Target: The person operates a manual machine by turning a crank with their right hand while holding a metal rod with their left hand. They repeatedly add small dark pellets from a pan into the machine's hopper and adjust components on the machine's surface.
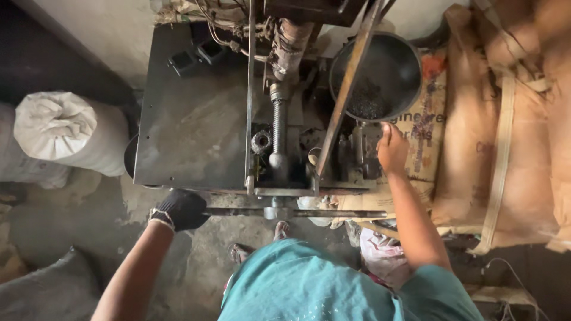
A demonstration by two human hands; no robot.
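A: Your gloved left hand [181, 209], lower left of centre, has its fingers clamped on the horizontal lever bar [297, 213]. If the bar swings while your right hand [392, 148] is in by the press mechanism [357, 157], that hand could get pinched.

B: Are the right fingers holding anything?

A: I cannot tell; they curl just under the rim of the dark funnel bowl [376, 74], upper right. Room is tight there: brown sacks [505, 131] crowd the right edge, a slanted metal strut [348, 89] crosses in front. The steel desk [190, 119] leaves open surface at left.
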